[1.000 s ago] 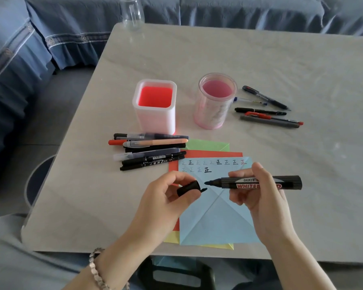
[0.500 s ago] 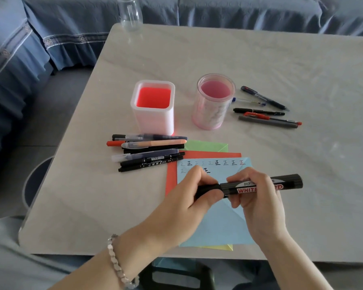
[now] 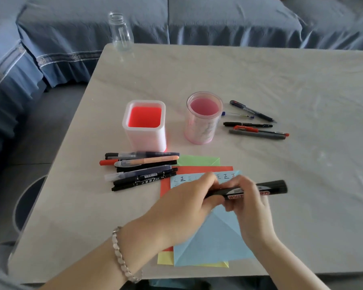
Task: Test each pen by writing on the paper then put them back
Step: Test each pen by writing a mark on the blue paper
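Both grips are on the black whiteboard marker [image 3: 277,186], held just above the blue paper [image 3: 216,237] near the front edge of the bench [image 3: 302,80]. My left grip [image 3: 189,197] is clenched round the marker's tip end, where the cap sits. My right grip [image 3: 249,208] is wrapped round the middle of the barrel, partly over the label. Fingers hide the seam between cap and barrel, so I cannot tell whether the cap is fully home. I judge this to be the capping step.

The marker's long axis runs from the left grip to the right grip, nearly level. Its blunt tail juts out past the right grip, to that grip's right. The return turns on that. The round pink holder [image 3: 199,132] stands straight ahead of the two grips, and the square holder [image 3: 145,139] is ahead on the left grip's side. Both are well apart from the marker. The right grip has the barrel, so I would release the left and let the right tip the marker upright and carry it forward. A pile of pens [image 3: 143,170] lies just beyond the left grip.
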`<action>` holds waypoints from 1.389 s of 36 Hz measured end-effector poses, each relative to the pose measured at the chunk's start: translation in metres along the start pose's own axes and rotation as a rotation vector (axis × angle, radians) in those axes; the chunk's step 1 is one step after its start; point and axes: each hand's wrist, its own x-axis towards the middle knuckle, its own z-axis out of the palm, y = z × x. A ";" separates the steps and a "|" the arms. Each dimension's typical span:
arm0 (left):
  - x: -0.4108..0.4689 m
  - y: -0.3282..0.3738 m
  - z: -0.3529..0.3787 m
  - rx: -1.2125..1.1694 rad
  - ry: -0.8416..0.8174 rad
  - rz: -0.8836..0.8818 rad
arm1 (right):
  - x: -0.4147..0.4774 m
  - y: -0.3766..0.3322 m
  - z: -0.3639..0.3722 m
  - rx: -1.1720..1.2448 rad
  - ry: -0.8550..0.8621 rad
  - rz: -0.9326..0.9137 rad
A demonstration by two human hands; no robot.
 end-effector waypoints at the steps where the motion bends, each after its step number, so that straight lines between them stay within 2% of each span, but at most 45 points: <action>1: -0.001 -0.006 0.002 0.045 0.037 -0.007 | 0.002 0.004 -0.001 -0.069 -0.031 0.011; 4: -0.007 -0.026 0.008 0.070 0.158 -0.075 | 0.015 0.007 -0.010 -0.378 -0.263 -0.026; 6: -0.012 -0.038 0.007 0.084 0.268 -0.137 | 0.034 0.003 -0.022 -0.654 -0.307 -0.143; 11: -0.023 -0.059 0.000 0.127 0.515 -0.202 | 0.106 -0.023 -0.049 -1.165 0.152 -0.486; 13: -0.026 -0.065 -0.002 0.177 0.550 -0.195 | 0.133 -0.027 -0.056 -1.331 0.173 -0.473; 17: -0.028 -0.074 -0.008 0.304 0.602 -0.165 | 0.155 -0.020 -0.067 -1.611 0.109 -0.383; 21: -0.028 -0.084 -0.021 0.439 0.640 -0.145 | 0.154 -0.012 -0.068 -1.596 0.053 -0.364; 24: -0.024 -0.096 -0.033 0.534 0.705 -0.165 | 0.149 -0.009 -0.070 -1.485 0.070 -0.285; 27: -0.019 -0.108 -0.043 0.622 0.761 -0.200 | 0.146 -0.006 -0.074 -1.479 0.094 -0.289; 31: -0.013 -0.118 -0.051 0.629 0.734 -0.292 | 0.147 -0.005 -0.076 -1.523 0.103 -0.304; 36: -0.010 -0.123 -0.049 0.672 0.695 -0.318 | 0.151 -0.007 -0.078 -1.486 0.134 -0.395; 44: -0.013 -0.108 -0.033 0.664 0.755 -0.148 | 0.155 -0.008 -0.086 -1.495 0.004 -0.447; 48: -0.013 -0.084 -0.021 0.502 0.707 -0.016 | 0.148 -0.007 -0.086 -1.545 -0.029 -0.378; 50: -0.012 -0.070 -0.016 0.393 0.677 0.039 | 0.138 -0.007 -0.080 -1.514 -0.020 -0.402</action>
